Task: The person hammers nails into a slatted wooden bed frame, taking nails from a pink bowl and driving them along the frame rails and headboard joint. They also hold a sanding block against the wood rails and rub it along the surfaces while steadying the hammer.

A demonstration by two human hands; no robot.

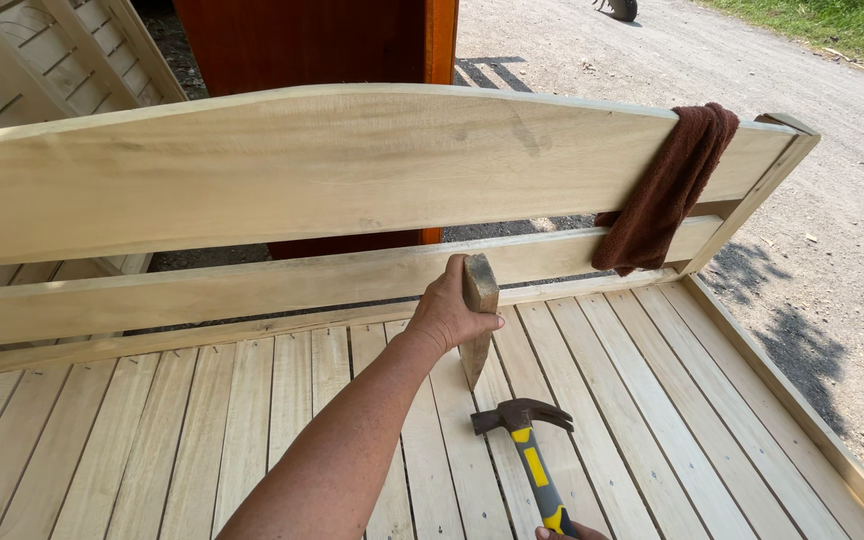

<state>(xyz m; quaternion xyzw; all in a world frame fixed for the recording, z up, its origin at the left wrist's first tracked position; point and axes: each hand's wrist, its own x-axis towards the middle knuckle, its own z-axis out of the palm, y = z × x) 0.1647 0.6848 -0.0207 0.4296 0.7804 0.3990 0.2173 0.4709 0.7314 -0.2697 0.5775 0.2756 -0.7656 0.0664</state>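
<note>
My left hand grips the top of a short tapered wooden block. It holds the block upright, narrow end down on the pale slats, against the lower back rail. A claw hammer with a dark head and a yellow and black handle lies low over the slats just below the block. My right hand shows only as fingertips at the bottom edge, closed on the handle's end.
A wide curved top board stands above the lower rail. A brown towel hangs over its right end. The frame's side rail runs along the right, with gravel ground beyond it. A reddish cabinet stands behind.
</note>
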